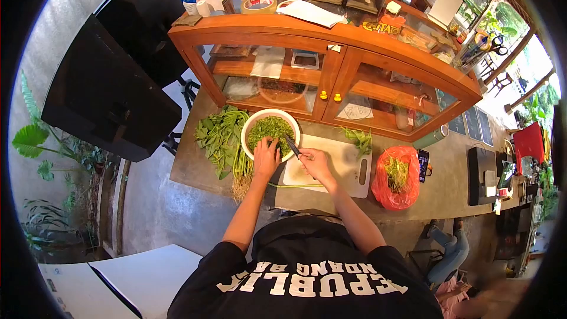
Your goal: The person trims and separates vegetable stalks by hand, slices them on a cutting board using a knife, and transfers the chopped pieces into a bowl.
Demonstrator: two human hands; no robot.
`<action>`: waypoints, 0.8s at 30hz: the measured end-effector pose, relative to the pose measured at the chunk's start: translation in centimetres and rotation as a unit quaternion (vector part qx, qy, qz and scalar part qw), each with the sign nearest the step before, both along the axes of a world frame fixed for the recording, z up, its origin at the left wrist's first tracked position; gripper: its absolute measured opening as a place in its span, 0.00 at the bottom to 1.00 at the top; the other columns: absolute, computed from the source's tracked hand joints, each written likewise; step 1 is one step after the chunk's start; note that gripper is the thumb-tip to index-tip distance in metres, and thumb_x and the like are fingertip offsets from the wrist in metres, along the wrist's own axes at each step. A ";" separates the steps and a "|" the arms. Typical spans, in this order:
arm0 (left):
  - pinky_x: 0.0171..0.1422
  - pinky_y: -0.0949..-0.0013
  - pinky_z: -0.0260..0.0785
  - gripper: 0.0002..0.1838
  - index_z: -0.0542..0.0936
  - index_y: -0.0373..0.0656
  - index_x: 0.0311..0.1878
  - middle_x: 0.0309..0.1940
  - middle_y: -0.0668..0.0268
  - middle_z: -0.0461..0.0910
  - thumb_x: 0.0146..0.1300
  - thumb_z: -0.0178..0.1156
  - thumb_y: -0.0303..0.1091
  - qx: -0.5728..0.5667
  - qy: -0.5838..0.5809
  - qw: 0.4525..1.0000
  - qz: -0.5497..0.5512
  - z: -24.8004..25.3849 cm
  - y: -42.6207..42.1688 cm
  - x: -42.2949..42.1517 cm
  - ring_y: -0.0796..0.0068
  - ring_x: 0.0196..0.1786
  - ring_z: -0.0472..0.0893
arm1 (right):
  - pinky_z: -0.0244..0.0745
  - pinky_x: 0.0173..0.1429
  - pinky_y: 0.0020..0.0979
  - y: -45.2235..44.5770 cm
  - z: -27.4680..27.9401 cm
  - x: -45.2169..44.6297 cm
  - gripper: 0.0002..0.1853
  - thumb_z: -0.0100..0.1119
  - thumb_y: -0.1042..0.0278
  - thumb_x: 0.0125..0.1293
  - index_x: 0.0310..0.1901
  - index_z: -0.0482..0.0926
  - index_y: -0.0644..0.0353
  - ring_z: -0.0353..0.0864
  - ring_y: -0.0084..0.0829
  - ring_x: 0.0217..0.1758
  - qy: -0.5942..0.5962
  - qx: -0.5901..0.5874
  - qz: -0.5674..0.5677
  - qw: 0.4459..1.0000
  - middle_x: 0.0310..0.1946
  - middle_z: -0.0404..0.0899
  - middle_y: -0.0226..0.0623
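Note:
A white bowl [297, 131] full of chopped greens [270, 127] stands on the counter in front of me. My left hand [266, 155] reaches over its near rim, with the fingertips apart and touching the greens. In my right hand [315, 164] is a knife [292, 145], its dark blade pointing toward the bowl's right side. Below that hand lies a white cutting board [331, 149], partly hidden by my arm. A long green stalk [295, 186] crosses the board's near edge. Left of the bowl, a bunch of leafy greens with roots [220, 136] rests on the counter.
Some leaves [358, 138] lie on the board's far right corner. Beside it sit a red plastic bag [394, 192] with plant trimmings and a phone [423, 164]. A wooden glass-door cabinet [333, 53] stands behind. Another person's jeans-clad leg [446, 251] shows at lower right.

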State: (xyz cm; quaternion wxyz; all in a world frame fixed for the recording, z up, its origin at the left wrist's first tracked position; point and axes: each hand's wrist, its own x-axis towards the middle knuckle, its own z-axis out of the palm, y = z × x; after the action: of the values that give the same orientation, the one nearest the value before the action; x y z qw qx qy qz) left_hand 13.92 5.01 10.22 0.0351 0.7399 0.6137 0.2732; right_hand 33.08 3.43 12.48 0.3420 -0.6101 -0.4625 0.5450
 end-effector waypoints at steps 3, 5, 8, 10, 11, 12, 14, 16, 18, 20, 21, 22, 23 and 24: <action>0.54 0.55 0.65 0.15 0.82 0.42 0.52 0.52 0.60 0.73 0.61 0.62 0.29 -0.030 0.006 0.999 -0.011 -0.4 0.3 -1.1 0.57 0.53 0.73 | 0.78 0.26 0.29 -0.2 -1.3 0.4 0.14 0.67 0.69 0.62 0.49 0.84 0.64 0.84 0.25 0.29 -0.185 0.333 0.053 0.923 0.42 0.85 0.44; 0.53 0.55 0.65 0.14 0.82 0.42 0.49 0.51 0.60 0.74 0.59 0.64 0.29 -0.023 0.000 1.000 -0.005 -0.7 0.4 -1.2 0.57 0.53 0.73 | 0.78 0.28 0.30 -0.6 -1.6 0.4 0.14 0.68 0.69 0.61 0.47 0.84 0.64 0.84 0.25 0.28 -0.206 0.355 0.055 0.910 0.41 0.85 0.45; 0.55 0.55 0.65 0.15 0.81 0.41 0.49 0.51 0.59 0.74 0.57 0.65 0.28 0.017 -0.011 1.000 -0.017 0.2 0.0 -1.1 0.56 0.54 0.73 | 0.80 0.35 0.34 -1.9 0.5 -0.4 0.13 0.67 0.70 0.61 0.47 0.84 0.64 0.85 0.31 0.32 -0.179 0.255 0.040 0.950 0.41 0.85 0.47; 0.57 0.55 0.66 0.18 0.81 0.41 0.51 0.51 0.58 0.74 0.55 0.66 0.27 0.021 -0.013 0.999 -0.038 0.8 -0.5 -0.8 0.55 0.54 0.73 | 0.81 0.41 0.37 -2.4 0.9 -0.4 0.14 0.65 0.70 0.62 0.48 0.84 0.64 0.86 0.37 0.36 -0.126 0.127 0.020 0.984 0.42 0.84 0.48; 0.57 0.55 0.66 0.18 0.81 0.41 0.51 0.51 0.58 0.74 0.55 0.66 0.27 0.019 -0.014 0.999 -0.040 0.8 -0.9 -0.4 0.55 0.54 0.73 | 0.82 0.38 0.34 -2.5 0.4 -0.2 0.14 0.63 0.68 0.65 0.49 0.83 0.66 0.85 0.34 0.35 -0.025 0.054 0.004 0.998 0.41 0.84 0.45; 0.57 0.55 0.66 0.18 0.80 0.41 0.51 0.51 0.58 0.74 0.55 0.66 0.27 0.028 -0.052 0.997 -0.058 0.7 -1.3 0.0 0.54 0.54 0.73 | 0.82 0.36 0.32 -2.6 -0.2 -0.1 0.14 0.61 0.66 0.68 0.50 0.82 0.67 0.85 0.31 0.34 0.078 -0.019 -0.012 0.997 0.41 0.84 0.43; 0.55 0.55 0.67 0.16 0.80 0.40 0.48 0.47 0.58 0.76 0.55 0.65 0.28 0.047 -0.105 0.988 -0.100 0.6 -2.0 0.9 0.53 0.50 0.74 | 0.82 0.34 0.30 -3.1 -1.1 0.7 0.16 0.58 0.65 0.70 0.52 0.81 0.68 0.84 0.28 0.34 0.148 -0.051 -0.033 0.987 0.40 0.83 0.41; 0.54 0.55 0.68 0.15 0.80 0.40 0.47 0.46 0.58 0.76 0.55 0.66 0.28 0.048 -0.115 0.984 -0.123 0.2 -3.2 2.1 0.53 0.49 0.74 | 0.80 0.31 0.27 -3.6 -2.5 1.9 0.16 0.56 0.62 0.73 0.53 0.78 0.67 0.81 0.25 0.32 0.260 -0.088 -0.059 0.960 0.37 0.82 0.38; 0.52 0.55 0.68 0.13 0.80 0.42 0.45 0.43 0.60 0.77 0.56 0.66 0.31 0.057 -0.134 0.976 -0.163 -0.8 -4.4 3.5 0.54 0.47 0.75 | 0.78 0.30 0.25 -4.4 -3.5 3.5 0.15 0.57 0.61 0.73 0.50 0.79 0.66 0.80 0.24 0.31 0.293 -0.098 -0.080 0.948 0.37 0.82 0.37; 0.52 0.55 0.69 0.14 0.80 0.42 0.46 0.43 0.60 0.77 0.56 0.67 0.32 0.008 -0.127 0.971 -0.204 -1.5 -5.5 5.0 0.55 0.47 0.75 | 0.75 0.28 0.23 -5.7 -2.9 5.1 0.14 0.59 0.57 0.72 0.45 0.78 0.62 0.76 0.22 0.29 0.321 -0.111 -0.112 0.934 0.35 0.81 0.34; 0.52 0.55 0.69 0.14 0.80 0.43 0.46 0.43 0.60 0.78 0.56 0.67 0.33 -0.040 -0.119 0.962 -0.242 -1.9 -5.9 5.7 0.56 0.47 0.75 | 0.75 0.28 0.23 -6.3 -3.3 6.1 0.14 0.59 0.57 0.72 0.45 0.78 0.62 0.76 0.22 0.29 0.322 -0.112 -0.116 0.933 0.35 0.81 0.34; 0.54 0.56 0.69 0.17 0.80 0.44 0.47 0.44 0.62 0.78 0.55 0.69 0.37 -0.069 -0.096 0.958 -0.261 -2.9 -6.1 6.4 0.57 0.49 0.76 | 0.74 0.27 0.22 -6.9 -4.0 7.4 0.15 0.59 0.57 0.72 0.46 0.78 0.61 0.76 0.21 0.29 0.318 -0.117 -0.127 0.932 0.35 0.81 0.34; 0.54 0.56 0.69 0.17 0.80 0.44 0.47 0.44 0.62 0.78 0.55 0.69 0.37 -0.072 -0.095 0.957 -0.265 -3.8 -6.3 7.2 0.57 0.49 0.76 | 0.74 0.27 0.22 -7.6 -4.8 8.5 0.15 0.60 0.57 0.71 0.47 0.77 0.61 0.77 0.20 0.28 0.313 -0.123 -0.138 0.931 0.35 0.81 0.34; 0.55 0.56 0.69 0.18 0.80 0.45 0.47 0.44 0.62 0.78 0.55 0.70 0.39 -0.091 -0.078 0.955 -0.271 -4.4 -6.4 8.0 0.58 0.50 0.76 | 0.73 0.26 0.21 -8.3 -4.1 9.3 0.14 0.61 0.57 0.70 0.48 0.77 0.60 0.76 0.19 0.28 0.297 -0.130 -0.157 0.933 0.35 0.81 0.33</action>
State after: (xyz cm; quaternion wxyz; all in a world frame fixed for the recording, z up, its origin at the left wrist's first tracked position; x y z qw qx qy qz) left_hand 21.91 -1.41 5.77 0.2227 0.8484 0.4083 0.2528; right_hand 42.41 -4.90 8.41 0.4627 -0.5241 -0.1628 0.6962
